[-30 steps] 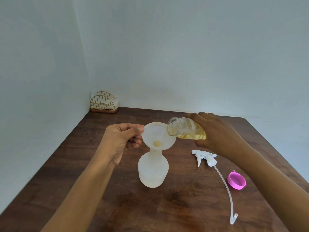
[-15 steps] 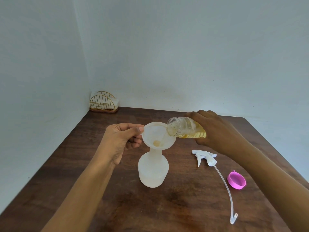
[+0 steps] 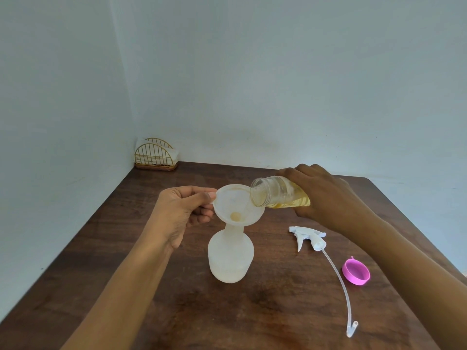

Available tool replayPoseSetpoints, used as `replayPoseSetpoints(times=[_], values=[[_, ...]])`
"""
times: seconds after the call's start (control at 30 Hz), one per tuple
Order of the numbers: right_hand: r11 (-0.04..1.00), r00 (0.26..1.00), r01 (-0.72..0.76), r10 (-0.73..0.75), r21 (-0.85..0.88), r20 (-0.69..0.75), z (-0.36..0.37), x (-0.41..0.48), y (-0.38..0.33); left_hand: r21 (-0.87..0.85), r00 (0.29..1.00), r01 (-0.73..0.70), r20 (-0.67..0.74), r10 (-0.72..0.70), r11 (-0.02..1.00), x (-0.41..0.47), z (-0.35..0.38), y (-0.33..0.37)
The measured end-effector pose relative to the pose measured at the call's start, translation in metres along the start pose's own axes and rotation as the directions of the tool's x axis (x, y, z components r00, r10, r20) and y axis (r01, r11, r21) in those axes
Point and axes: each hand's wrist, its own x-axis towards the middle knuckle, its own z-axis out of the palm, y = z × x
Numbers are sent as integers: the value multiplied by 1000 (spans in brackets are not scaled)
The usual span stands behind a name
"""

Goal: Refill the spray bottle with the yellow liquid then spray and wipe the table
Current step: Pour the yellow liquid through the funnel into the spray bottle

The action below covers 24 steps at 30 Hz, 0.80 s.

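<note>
Two hands busy, right hand (image 3: 326,198) fingers wrapped round the yellow liquid bottle (image 3: 278,192), lying almost flat, mouth pointing left over the funnel (image 3: 237,205), left hand (image 3: 182,213) fingers pinching the funnel rim, spray bottle (image 3: 230,256) upright on the middle of the worktop (image 3: 252,311), liquid bottle's back end hidden.

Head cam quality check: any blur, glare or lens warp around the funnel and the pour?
Head view: soft, even light, with only faint shadows around the spray bottle on the table. No harsh glare, just a mild sheen on the clear bottle. The funnel, left hand and right hand are sharp, with no motion blur. There is wide-angle stretch toward the bottom corners.
</note>
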Motion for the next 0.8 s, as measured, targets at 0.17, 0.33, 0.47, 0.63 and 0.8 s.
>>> replayPoseSetpoints(times=[0.17,0.33,0.47,0.63,0.8], values=[[1000,1000,-2,2,-19,3,-3,1,-2,-1,1000,6,-5,-6,1000,0,-1,0],[1000,1000,3,-3,-13,1,-4,1,-4,1,1000,9,-2,-9,1000,1,-3,-1],[999,1000,3,-3,-33,0,-6,1,-6,-11,1000,10,3,-10,1000,1,-4,-1],[999,1000,-1,0,-48,-4,-7,1,-6,-12,1000,11,-4,-11,1000,1,-3,-2],[999,1000,-1,0,-44,-16,-5,1,-6,-7,1000,9,-4,-10,1000,2,-3,-2]])
